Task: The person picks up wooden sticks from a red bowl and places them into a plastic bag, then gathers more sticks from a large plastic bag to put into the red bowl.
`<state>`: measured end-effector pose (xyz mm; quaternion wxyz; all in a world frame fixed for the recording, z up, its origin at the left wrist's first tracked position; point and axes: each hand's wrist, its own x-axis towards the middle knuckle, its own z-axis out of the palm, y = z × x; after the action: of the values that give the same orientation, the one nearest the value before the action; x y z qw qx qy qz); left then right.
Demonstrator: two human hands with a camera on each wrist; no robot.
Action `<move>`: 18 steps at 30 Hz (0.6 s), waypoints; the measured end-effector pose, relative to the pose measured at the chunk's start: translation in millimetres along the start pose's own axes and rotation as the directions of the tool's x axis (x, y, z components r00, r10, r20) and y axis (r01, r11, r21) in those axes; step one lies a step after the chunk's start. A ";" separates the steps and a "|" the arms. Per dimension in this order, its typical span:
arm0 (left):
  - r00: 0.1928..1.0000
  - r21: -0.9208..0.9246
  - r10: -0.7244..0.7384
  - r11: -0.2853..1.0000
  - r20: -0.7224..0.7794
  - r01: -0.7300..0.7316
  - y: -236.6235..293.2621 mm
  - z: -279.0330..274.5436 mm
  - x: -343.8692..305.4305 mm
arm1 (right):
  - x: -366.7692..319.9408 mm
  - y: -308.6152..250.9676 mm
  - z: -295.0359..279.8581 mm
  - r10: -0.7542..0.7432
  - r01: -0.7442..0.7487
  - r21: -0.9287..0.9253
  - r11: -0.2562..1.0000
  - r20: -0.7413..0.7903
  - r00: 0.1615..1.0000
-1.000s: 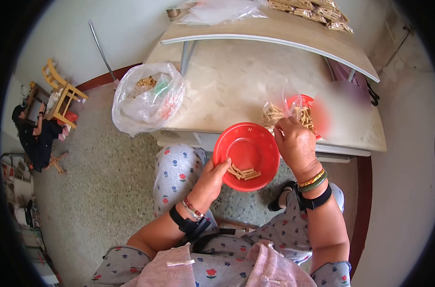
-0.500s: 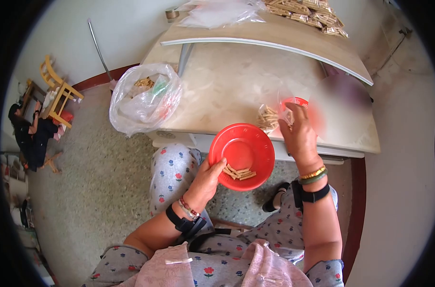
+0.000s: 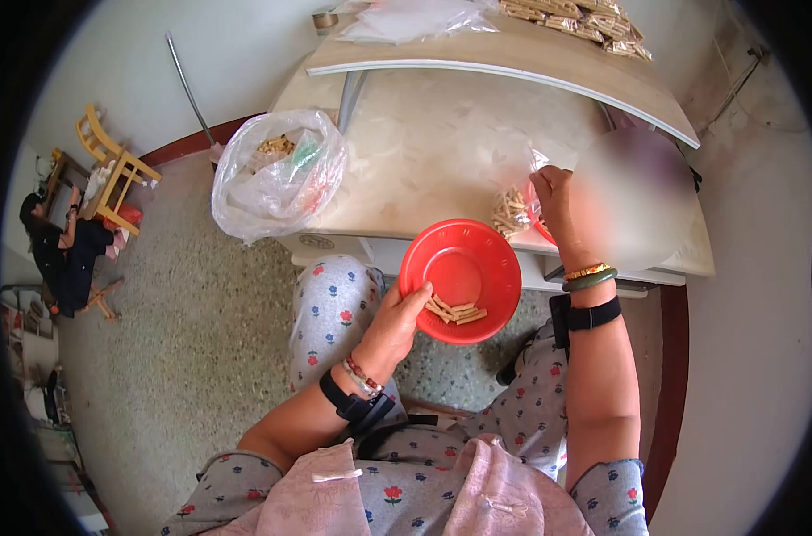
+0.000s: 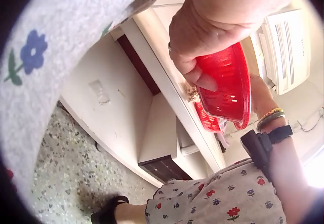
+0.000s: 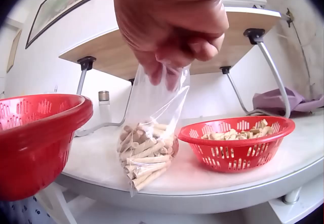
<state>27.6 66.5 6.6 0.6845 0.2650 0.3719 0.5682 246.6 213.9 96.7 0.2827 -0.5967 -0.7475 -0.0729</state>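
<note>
Head view: left hand [image 3: 395,329] grips the near rim of a red basket [image 3: 464,259] over the lap, wooden sticks [image 3: 455,313] lying in it by the thumb; right hand [image 3: 553,198], ahead over the table [image 3: 424,170], has fingers curled on a clear bag [image 3: 511,213]. Left wrist view: fingers curl round the red basket [image 4: 230,82] at its rim. Right wrist view: fingertips pinch the clear bag [image 5: 149,148] at its mouth, sticks filling its bottom, a second basket [image 5: 235,145] just beside it.

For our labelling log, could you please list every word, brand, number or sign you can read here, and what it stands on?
No text can be read.
The bag in the right hand and the basket in the left hand show no print.
An oval mark on the front of the table is too small to read.
</note>
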 end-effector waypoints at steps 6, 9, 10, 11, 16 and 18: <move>1.000 0.003 0.012 1.000 -0.003 -0.012 0.9 1.0 1.5 | 9.4 -0.6 7.4 0.051 -0.052 0.225 0.973 0.012 0.999; 1.000 0.006 -0.010 1.000 0.002 0.010 -0.3 0.2 1.4 | 12.1 0.5 15.7 -0.031 0.072 0.350 0.934 -0.121 0.992; 1.000 0.007 -0.009 1.000 0.012 0.009 -0.7 -0.6 2.1 | 12.9 -3.4 14.3 -0.065 0.122 0.379 0.917 -0.160 0.985; 1.000 0.005 -0.007 1.000 0.020 0.006 -0.9 -1.0 2.4 | 13.7 -6.4 12.0 -0.065 0.122 0.379 0.917 -0.161 0.985; 1.000 0.011 -0.019 1.000 0.002 0.019 -3.1 -2.1 3.1 | 11.2 -8.0 10.5 -0.206 0.289 0.284 0.914 -0.288 0.935; 1.000 0.011 -0.028 1.000 0.006 0.028 -4.1 -3.0 3.9 | 0.7 -5.6 13.6 -0.231 0.281 0.322 0.904 -0.186 0.955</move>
<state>27.9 69.3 0.9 0.6923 0.2652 0.3764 0.5556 236.6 219.0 87.0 0.4239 -0.4275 -0.7982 -0.0201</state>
